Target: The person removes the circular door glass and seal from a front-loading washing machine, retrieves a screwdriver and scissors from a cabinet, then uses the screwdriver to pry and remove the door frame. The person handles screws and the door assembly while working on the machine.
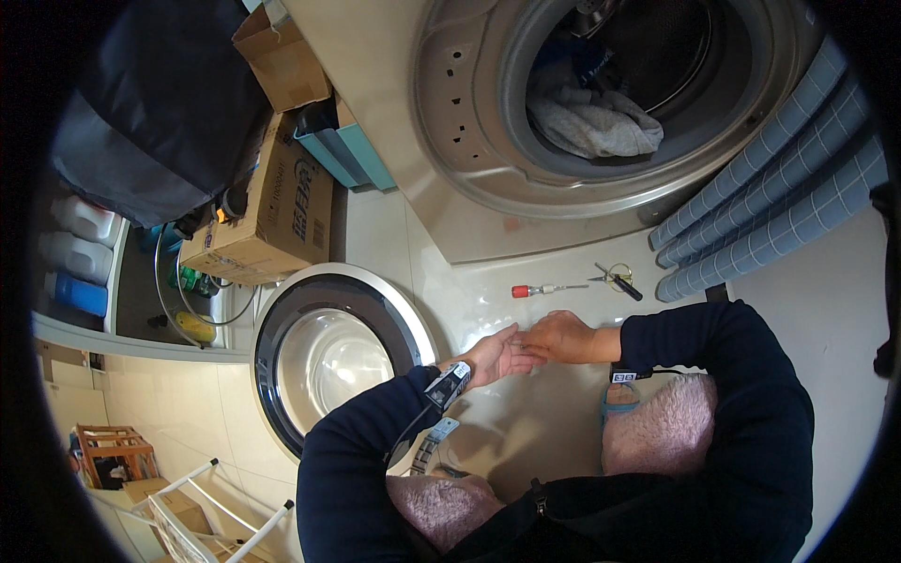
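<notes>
My left hand is held palm up with its fingers stretched out. Over its fingertips, my right hand is closed with its fingers bent down; anything small between them is hidden. Just beyond the hands, a screwdriver with a red and clear handle lies on the floor. To its right are scissors with dark handles. A detached round washing machine door, with a silver rim and glass bowl, lies flat left of my left hand.
Ahead stands the washing machine, its drum opening bare, with grey laundry inside. A blue checked curtain hangs on the right. Cardboard boxes, a teal bin and shelved bottles stand left. A white folding rack is behind left.
</notes>
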A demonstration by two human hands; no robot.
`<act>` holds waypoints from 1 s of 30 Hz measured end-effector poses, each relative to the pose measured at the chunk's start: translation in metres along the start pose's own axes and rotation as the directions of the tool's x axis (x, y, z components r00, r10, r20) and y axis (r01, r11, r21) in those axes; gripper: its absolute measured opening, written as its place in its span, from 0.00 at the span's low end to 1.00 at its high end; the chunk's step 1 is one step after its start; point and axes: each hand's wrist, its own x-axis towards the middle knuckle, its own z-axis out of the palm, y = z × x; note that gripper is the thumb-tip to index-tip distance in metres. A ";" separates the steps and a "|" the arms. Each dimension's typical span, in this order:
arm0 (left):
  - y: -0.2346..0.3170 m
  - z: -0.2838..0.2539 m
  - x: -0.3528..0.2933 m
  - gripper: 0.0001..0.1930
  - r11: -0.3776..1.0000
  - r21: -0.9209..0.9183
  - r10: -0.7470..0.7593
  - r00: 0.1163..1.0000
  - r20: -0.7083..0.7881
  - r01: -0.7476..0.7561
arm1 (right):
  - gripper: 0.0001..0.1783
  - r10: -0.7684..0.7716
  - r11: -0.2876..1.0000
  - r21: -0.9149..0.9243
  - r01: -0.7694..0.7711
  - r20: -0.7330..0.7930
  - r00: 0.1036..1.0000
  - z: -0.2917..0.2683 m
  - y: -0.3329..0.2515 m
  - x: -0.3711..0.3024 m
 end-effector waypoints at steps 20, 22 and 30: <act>-0.010 -0.007 0.003 0.16 0.985 0.170 0.080 0.969 -0.234 -0.040 | 0.06 0.164 0.970 0.189 -0.155 -0.035 0.986 -0.009 -0.004 0.000; -0.010 -0.006 0.002 0.15 0.983 0.177 0.093 0.966 -0.243 -0.050 | 0.06 0.161 0.973 0.175 -0.152 -0.039 0.986 -0.008 -0.004 -0.001; -0.009 -0.008 0.001 0.12 0.984 0.171 0.104 0.955 -0.277 -0.057 | 0.08 0.185 0.968 0.172 -0.181 -0.005 0.983 -0.010 -0.005 -0.001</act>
